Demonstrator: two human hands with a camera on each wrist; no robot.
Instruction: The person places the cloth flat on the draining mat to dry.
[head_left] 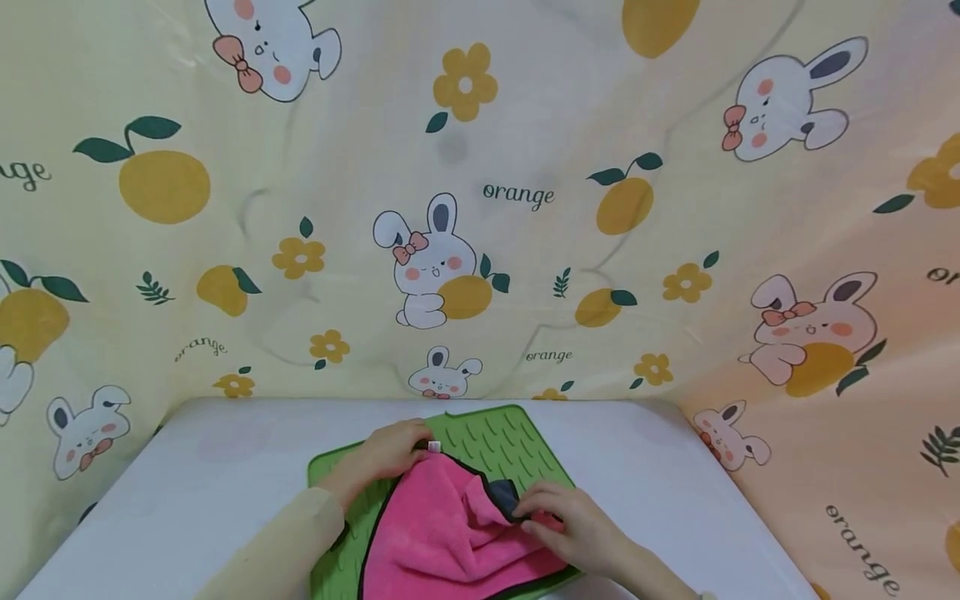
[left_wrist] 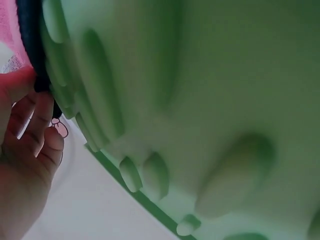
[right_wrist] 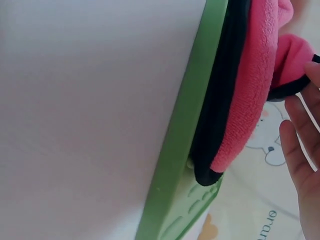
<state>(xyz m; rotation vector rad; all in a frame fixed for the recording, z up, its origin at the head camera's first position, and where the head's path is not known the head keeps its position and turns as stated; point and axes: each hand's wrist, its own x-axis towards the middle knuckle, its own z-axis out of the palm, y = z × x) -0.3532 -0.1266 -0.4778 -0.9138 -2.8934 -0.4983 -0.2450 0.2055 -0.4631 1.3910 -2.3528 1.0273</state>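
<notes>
A pink cloth (head_left: 435,533) with black edging lies rumpled over a green ridged mat (head_left: 487,433). At its far corner, beside a small white tag (head_left: 434,447), my left hand (head_left: 390,454) pinches the black edge; the left wrist view shows the thumb and fingers of this hand (left_wrist: 27,130) meeting there. My right hand (head_left: 573,521) pinches the right part of the edge, where a dark grey underside (head_left: 503,496) is turned up. In the right wrist view the cloth (right_wrist: 250,100) hangs in a fold beside the fingers of this hand (right_wrist: 305,125).
The mat rests on a white table (head_left: 247,450). Behind and at both sides hangs a cream sheet (head_left: 360,150) printed with rabbits, oranges and flowers. The table's right edge runs close to the sheet.
</notes>
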